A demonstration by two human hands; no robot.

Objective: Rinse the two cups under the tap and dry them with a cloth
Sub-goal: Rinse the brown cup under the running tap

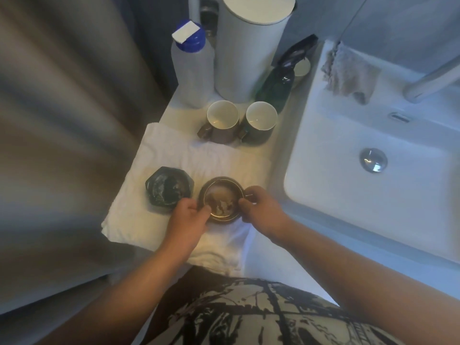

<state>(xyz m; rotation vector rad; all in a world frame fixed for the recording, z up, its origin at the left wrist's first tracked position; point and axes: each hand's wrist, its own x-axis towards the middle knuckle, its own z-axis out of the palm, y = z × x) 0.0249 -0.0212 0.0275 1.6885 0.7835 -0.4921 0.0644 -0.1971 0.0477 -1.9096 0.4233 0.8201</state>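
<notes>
blue-capped bottle beside tall white canister; green spray bottle right of it; dark hexagonal saucer nearer

The towel is white. The left cup is white inside and grey-brown outside. The right cup is white inside and dark green outside. The round saucer, nearer, is dark with a thin gold rim and a marbled brown-and-white centre. The six-sided saucer to its left is black with white marbling. At the far side the bottle is cloudy with a blue cap, the tall canister is white, and the spray bottle is green with a black head. The sink is white, the tap silver, the cloth pinkish beige. The shirt is pale with black branching lines.
</notes>
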